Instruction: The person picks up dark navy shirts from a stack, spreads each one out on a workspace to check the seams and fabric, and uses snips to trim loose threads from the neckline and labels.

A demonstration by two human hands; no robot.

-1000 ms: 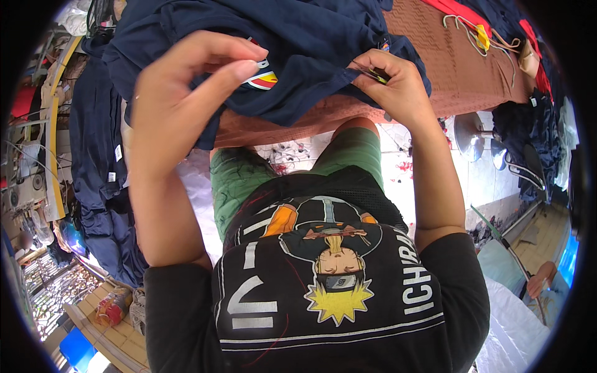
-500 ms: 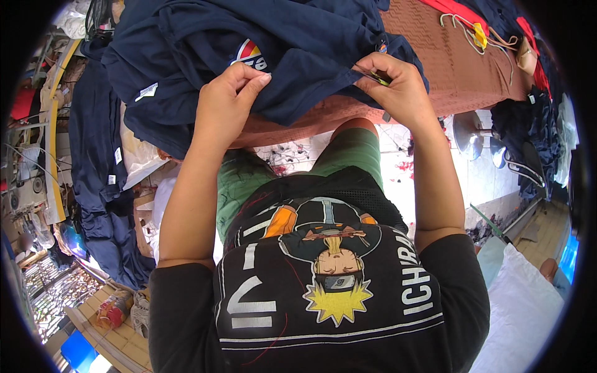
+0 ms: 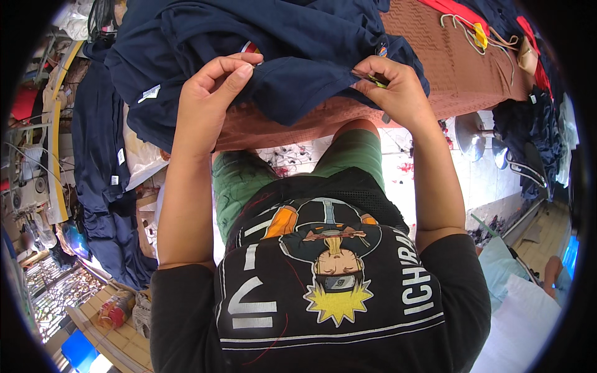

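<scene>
A navy blue garment (image 3: pixel 298 43) lies bunched on a table covered with a rust-brown textured cloth (image 3: pixel 448 81). My left hand (image 3: pixel 211 93) pinches a fold of the garment at its near edge, just below a small red, white and blue patch (image 3: pixel 250 47). My right hand (image 3: pixel 398 93) grips another part of the same edge and holds a small yellow-green thread clipper (image 3: pixel 372 79) against the fabric. A white label (image 3: pixel 149 93) shows on the garment's left side. The two hands are about a forearm's length apart.
More navy garments (image 3: pixel 99 174) hang in a stack at the left. Red fabric and a yellow tool with cords (image 3: pixel 479 34) lie on the table's far right. A chrome stool base (image 3: pixel 472 133) stands on the tiled floor. A bottle (image 3: pixel 115 309) lies at lower left.
My left hand has shifted right and down along the garment's edge and taken a new pinch. The patch is now mostly covered. My right hand has stayed in place.
</scene>
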